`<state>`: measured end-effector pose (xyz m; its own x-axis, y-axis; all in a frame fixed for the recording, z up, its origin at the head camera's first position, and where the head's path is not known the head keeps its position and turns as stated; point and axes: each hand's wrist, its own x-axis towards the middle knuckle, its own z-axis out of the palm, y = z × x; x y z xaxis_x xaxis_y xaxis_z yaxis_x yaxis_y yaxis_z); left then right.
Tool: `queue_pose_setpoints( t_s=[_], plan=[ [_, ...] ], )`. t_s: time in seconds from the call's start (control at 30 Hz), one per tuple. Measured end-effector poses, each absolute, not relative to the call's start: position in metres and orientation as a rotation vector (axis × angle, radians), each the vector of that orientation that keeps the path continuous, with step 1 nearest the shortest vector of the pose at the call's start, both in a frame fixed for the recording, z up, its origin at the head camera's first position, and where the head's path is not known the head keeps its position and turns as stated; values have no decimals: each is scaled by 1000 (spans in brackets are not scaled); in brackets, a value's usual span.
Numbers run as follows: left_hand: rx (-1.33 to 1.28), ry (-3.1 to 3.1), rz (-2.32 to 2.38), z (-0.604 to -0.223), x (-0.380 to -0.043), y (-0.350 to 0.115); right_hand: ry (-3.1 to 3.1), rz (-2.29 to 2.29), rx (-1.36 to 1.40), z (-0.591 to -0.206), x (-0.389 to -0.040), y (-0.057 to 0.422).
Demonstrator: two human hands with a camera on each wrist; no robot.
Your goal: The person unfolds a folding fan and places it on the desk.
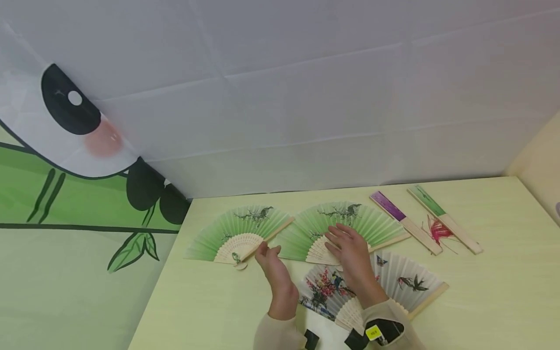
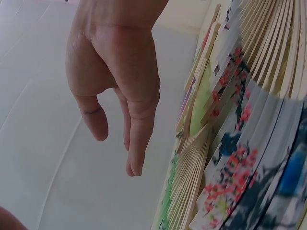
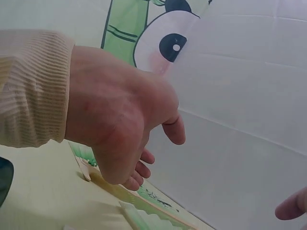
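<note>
Both hands empty over the open fans, left hand by left green fan, right hand over middle green fan

Pale wall [image 1: 306, 107] behind. Light wood-tone table [image 1: 175, 316] in front, all fans on it. White floral fan [image 1: 409, 274], spread, nearest the person, pivot toward the body; right forearm crosses above it, hiding its middle. Two spread green fans in a row beyond: left green fan [image 1: 245, 228] and middle green fan [image 1: 312, 226], wide left-to-right, pivots toward the person, arcs toward the wall.

Key relation: left green fan lies ahead and to the left of left hand [image 1: 277, 276], whose fingertips overlap its slanting right guard stick in the head view; left hand clearly the nearer. Middle green fan sits under and beyond right hand [image 1: 353, 257], which masks part of its ribs. Touching or just above: can't tell, either hand.

Left: fingers fairly straight, thumb apart, nothing held. Right: fingers loosely spread, slight bend, nothing held.

Off to the right of right hand: purple folded fan [image 1: 404, 221], then green folded fan [image 1: 445, 220], near parallel, long axes running from far left to near right. Red tassel [image 1: 439, 231] between them.
</note>
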<state>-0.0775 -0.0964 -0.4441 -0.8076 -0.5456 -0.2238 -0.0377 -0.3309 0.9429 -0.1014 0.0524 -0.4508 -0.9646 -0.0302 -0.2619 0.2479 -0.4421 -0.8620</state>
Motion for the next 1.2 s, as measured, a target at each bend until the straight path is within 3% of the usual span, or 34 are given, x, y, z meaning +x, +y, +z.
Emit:
queue_pose_setpoints(
  t_s=[0.73, 1.2],
  plan=[
    [687, -1636, -2255, -448, -85, -33, 1704, -2461, 434, -452, -114, 130],
    [597, -1647, -2347, -446, -87, 9, 1957, -2379, 654, -454, -144, 188]
  ],
)
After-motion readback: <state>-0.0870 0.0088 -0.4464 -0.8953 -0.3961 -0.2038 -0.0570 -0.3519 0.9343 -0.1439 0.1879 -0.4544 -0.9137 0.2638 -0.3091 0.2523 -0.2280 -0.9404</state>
